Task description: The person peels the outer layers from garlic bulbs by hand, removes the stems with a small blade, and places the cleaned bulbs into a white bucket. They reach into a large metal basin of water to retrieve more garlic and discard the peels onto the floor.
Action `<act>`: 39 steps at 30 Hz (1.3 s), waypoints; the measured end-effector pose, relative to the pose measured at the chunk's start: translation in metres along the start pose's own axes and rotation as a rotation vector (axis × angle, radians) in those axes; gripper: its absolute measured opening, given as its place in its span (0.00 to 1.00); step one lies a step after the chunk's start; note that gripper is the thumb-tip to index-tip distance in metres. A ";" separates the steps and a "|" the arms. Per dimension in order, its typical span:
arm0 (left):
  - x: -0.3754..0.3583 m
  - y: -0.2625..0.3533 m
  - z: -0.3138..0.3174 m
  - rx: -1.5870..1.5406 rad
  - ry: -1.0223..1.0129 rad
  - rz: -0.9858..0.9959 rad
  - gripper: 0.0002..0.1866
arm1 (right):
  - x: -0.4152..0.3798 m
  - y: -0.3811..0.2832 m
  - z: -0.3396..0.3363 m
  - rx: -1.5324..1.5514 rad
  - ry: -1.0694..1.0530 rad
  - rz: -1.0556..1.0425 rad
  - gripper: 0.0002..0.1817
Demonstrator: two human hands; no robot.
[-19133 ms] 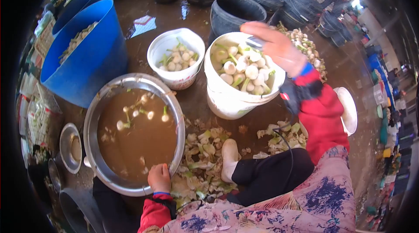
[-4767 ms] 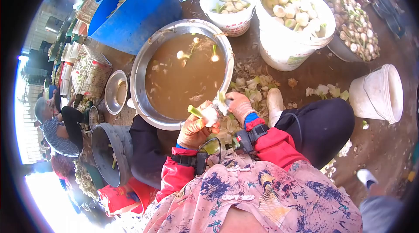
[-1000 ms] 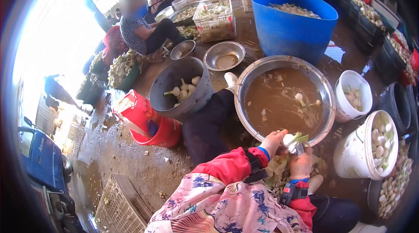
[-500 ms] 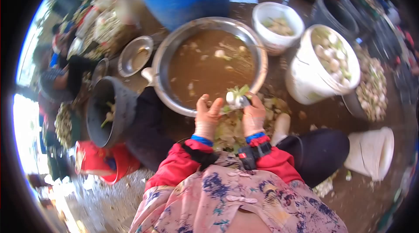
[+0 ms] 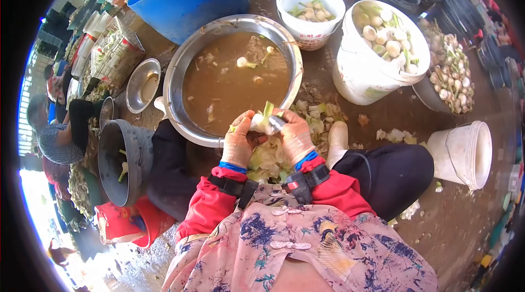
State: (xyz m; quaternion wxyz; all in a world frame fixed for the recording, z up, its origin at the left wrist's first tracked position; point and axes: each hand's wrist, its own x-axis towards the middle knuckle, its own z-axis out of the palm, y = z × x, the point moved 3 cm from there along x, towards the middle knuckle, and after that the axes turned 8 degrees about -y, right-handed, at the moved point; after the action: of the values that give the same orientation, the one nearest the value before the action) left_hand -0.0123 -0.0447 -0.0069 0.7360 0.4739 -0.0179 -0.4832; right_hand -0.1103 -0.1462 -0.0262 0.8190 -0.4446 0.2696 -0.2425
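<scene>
My left hand (image 5: 238, 143) is closed around a white garlic bulb (image 5: 260, 123) with a short green stem, just over the near rim of a wide metal basin (image 5: 170, 81). Close beside it, my right hand (image 5: 296, 134) is closed on a small silvery metal tool (image 5: 277, 123) that meets the bulb; its exact kind is partly hidden by the fingers. Brown water (image 5: 224, 92) fills the basin. A peeled garlic bulb (image 5: 242, 62) and bits of skin float in it. Below my hands lies a heap of pale leaves and peelings (image 5: 270, 159).
A white bucket (image 5: 350, 73) of garlic bulbs and a smaller white tub (image 5: 307, 38) stand to the right. Behind the basin is a large blue tub (image 5: 191, 5). A grey bucket (image 5: 116, 166) and red bucket (image 5: 117, 223) flank my left leg. Another person (image 5: 57, 139) sits far left.
The view has shifted, so the basin and buckets sit further left. My hands have drawn closer together around the garlic bulb, and my left fingers now grip it.
</scene>
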 end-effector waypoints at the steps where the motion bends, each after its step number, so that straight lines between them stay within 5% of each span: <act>1: -0.003 0.001 0.002 0.007 -0.084 0.032 0.14 | 0.001 0.000 -0.008 0.188 0.041 0.055 0.17; 2: -0.005 0.000 0.003 0.011 -0.084 0.023 0.14 | 0.002 0.002 -0.012 0.375 0.080 0.109 0.20; 8: -0.021 0.006 0.010 0.021 -0.297 -0.021 0.16 | 0.005 -0.014 -0.048 0.052 0.314 -0.032 0.16; 10: -0.030 0.014 0.015 -0.027 -0.379 -0.049 0.19 | 0.010 -0.003 -0.084 0.211 0.437 -0.020 0.15; 12: -0.031 0.019 0.007 -0.031 -0.384 -0.052 0.18 | 0.013 0.015 -0.106 0.078 0.334 0.007 0.15; 14: -0.027 0.022 -0.004 -0.020 -0.323 0.004 0.15 | 0.020 0.029 -0.096 -1.195 -0.295 0.303 0.15; 15: -0.024 0.021 -0.012 -0.026 -0.296 -0.013 0.13 | 0.006 0.024 -0.074 -1.210 -0.254 0.347 0.13; 19: -0.016 0.015 -0.023 0.049 -0.276 0.030 0.13 | -0.007 0.007 -0.037 -0.725 -0.261 0.135 0.17; 21: -0.011 0.010 -0.025 0.194 -0.311 0.071 0.17 | -0.010 0.003 -0.021 0.446 -0.258 0.260 0.18; 22: -0.011 0.010 -0.019 0.198 -0.318 0.068 0.17 | -0.009 0.000 -0.015 0.448 -0.254 0.253 0.18; 24: -0.013 0.009 -0.011 0.338 -0.304 0.056 0.14 | -0.005 -0.005 -0.010 -0.358 -0.067 0.122 0.19; 29: -0.010 0.008 -0.012 0.182 -0.243 -0.059 0.14 | 0.000 -0.011 -0.012 0.502 -0.180 0.067 0.17; 32: -0.004 0.002 -0.025 0.017 -0.254 -0.130 0.14 | 0.001 -0.037 -0.023 0.739 -0.142 -0.056 0.17; 33: -0.003 0.001 -0.027 -0.057 -0.207 -0.126 0.14 | 0.008 -0.039 -0.032 0.753 -0.166 -0.169 0.17; 39: 0.041 -0.002 -0.023 -0.297 -0.006 -0.200 0.12 | 0.008 -0.002 -0.062 0.371 0.385 -0.014 0.18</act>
State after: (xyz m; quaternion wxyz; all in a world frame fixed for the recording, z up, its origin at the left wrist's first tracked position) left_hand 0.0195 -0.0595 -0.0381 0.7461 0.3581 0.0985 -0.5526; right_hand -0.1451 -0.1889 -0.0548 0.8185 -0.2345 0.3684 -0.3733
